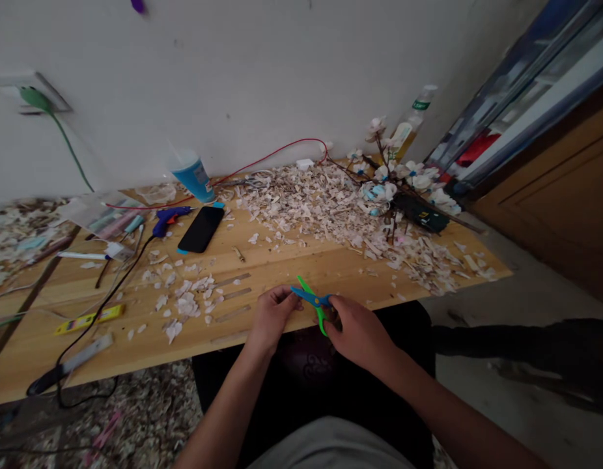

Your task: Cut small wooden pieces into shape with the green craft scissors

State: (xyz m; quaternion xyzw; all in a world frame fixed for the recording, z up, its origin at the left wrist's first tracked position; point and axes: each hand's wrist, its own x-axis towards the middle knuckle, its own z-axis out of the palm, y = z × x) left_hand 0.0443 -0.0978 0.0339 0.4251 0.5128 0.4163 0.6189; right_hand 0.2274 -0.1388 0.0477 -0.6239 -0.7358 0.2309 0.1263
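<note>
My right hand (357, 329) grips a pair of scissors (315, 300) with one blue and one green half. Its blades are spread apart and point left, above the table's front edge. My left hand (276, 314) is closed in a pinch, thumb and finger together, right by the tip of the blue blade. Something small and pale may be between those fingertips, but I cannot make it out. To the left of that hand lie loose whitish flakes (188, 305) on the wooden table (262, 260).
A large heap of pale flakes (301, 195) covers the back. At right stand a branch with white flowers (411, 172) and a bottle (413, 124). Leftward are a blue cup (196, 179), a phone (201, 229), a glue gun (167, 219), a yellow cutter (90, 319) and cables.
</note>
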